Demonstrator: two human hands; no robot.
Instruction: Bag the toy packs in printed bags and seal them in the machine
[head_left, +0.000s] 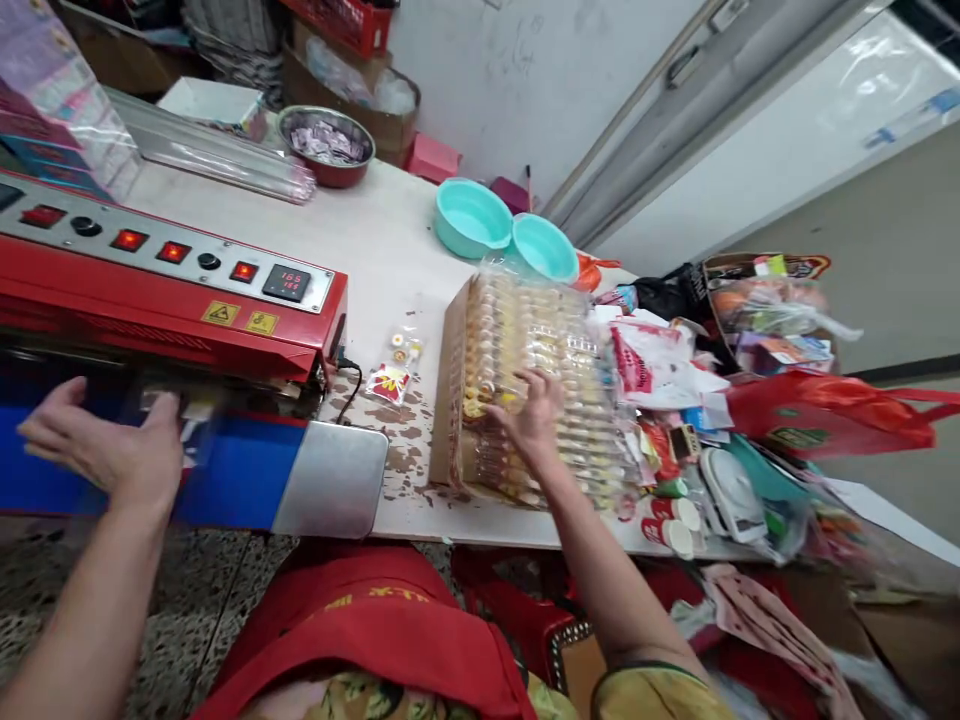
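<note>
My left hand (112, 440) is over the blue conveyor belt (244, 470) of a red bag sealing machine (187, 320), its fingers spread. A clear plastic bag (196, 425) with small contents, blurred, lies by its thumb; whether they touch I cannot tell. My right hand (534, 410) reaches over clear plastic trays (577, 400) filled with rows of small yellowish pieces, stacked on a cardboard box (448, 400). Its fingers are apart and bent, and nothing shows between them. Between machine and box, a clear packet (394, 370) with small round pieces and a red-and-yellow card lies on the table.
A metal bowl of small sachets (327, 145) and two turquoise basins (472, 215) stand at the back. Paper cups (667, 535), a red bag (832, 410) and mixed clutter crowd the right side. A metal plate (334, 480) extends from the belt's end.
</note>
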